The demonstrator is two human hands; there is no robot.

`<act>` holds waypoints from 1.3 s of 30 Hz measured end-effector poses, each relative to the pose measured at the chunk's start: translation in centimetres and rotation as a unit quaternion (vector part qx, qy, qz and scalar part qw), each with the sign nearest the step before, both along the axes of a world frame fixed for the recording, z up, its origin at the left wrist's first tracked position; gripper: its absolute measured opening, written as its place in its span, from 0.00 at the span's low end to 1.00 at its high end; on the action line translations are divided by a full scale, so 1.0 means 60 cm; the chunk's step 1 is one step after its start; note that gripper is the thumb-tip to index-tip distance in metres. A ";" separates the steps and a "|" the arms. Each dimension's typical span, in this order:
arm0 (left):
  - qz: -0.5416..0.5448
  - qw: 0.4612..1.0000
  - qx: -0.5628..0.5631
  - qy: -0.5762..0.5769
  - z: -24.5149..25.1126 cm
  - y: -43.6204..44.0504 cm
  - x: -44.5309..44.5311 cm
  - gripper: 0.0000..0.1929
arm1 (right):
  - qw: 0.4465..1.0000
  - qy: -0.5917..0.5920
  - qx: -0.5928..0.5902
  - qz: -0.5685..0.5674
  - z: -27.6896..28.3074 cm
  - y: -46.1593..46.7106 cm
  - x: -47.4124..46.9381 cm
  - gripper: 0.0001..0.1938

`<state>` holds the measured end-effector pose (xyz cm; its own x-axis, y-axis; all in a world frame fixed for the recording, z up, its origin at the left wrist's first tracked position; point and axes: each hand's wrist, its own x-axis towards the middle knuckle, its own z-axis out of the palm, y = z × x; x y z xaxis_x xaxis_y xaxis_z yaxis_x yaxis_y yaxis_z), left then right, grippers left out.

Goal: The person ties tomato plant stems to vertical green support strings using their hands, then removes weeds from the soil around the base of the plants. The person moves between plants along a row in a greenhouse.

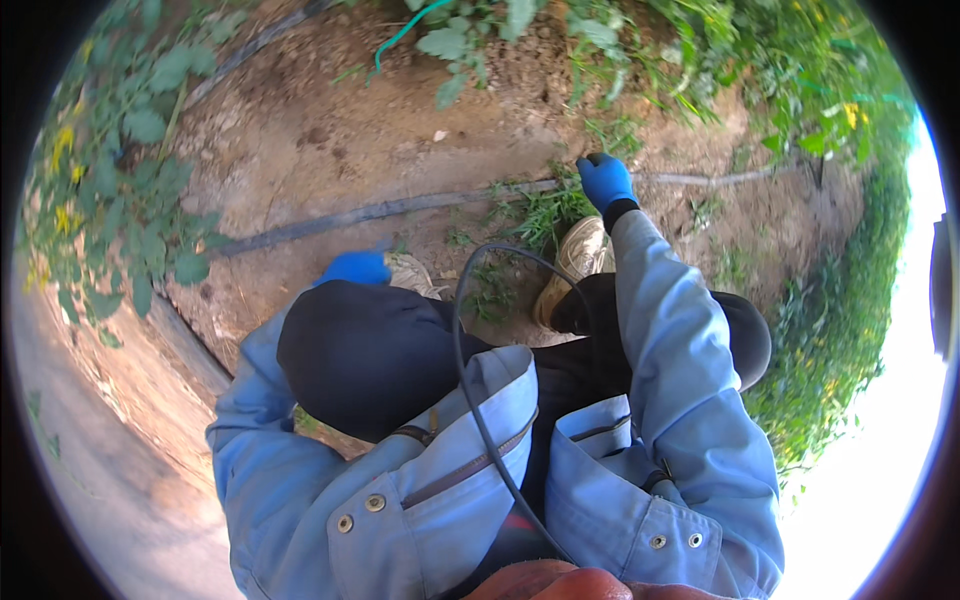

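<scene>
My right hand (606,181), in a blue glove, reaches past my right shoe (576,266) with its fingers curled. It is just beside a tuft of green weeds (551,214) at the drip line (420,204); whether it grips any of them is hidden. Motion blurs my left hand (352,267), also gloved in blue, which is low by my left shoe (411,274). Part of it is behind my left knee (360,352), so its fingers do not show clearly.
Leafy plants with yellow flowers (64,146) grow at the left, and more foliage (817,82) fills the upper right. A green string (405,34) hangs at the top. Another hose (255,49) crosses the soil (300,142). A black cable (459,322) loops before my chest.
</scene>
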<state>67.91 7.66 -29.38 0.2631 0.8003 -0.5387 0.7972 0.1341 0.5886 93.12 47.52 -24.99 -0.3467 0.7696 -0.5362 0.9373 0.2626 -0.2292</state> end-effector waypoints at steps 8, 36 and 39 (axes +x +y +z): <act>0.479 0.854 -0.075 -0.187 0.214 0.059 -0.177 0.11 | 0.971 -0.054 0.091 -0.215 -0.064 -0.088 0.119 0.32; 0.063 0.864 0.396 -0.305 0.444 0.485 0.304 0.09 | 0.965 0.239 0.093 -0.058 -0.049 0.003 -0.053 0.09; 0.047 0.889 0.319 -0.327 0.453 0.480 0.289 0.13 | 0.958 0.279 0.057 -0.036 -0.031 0.000 -0.077 0.11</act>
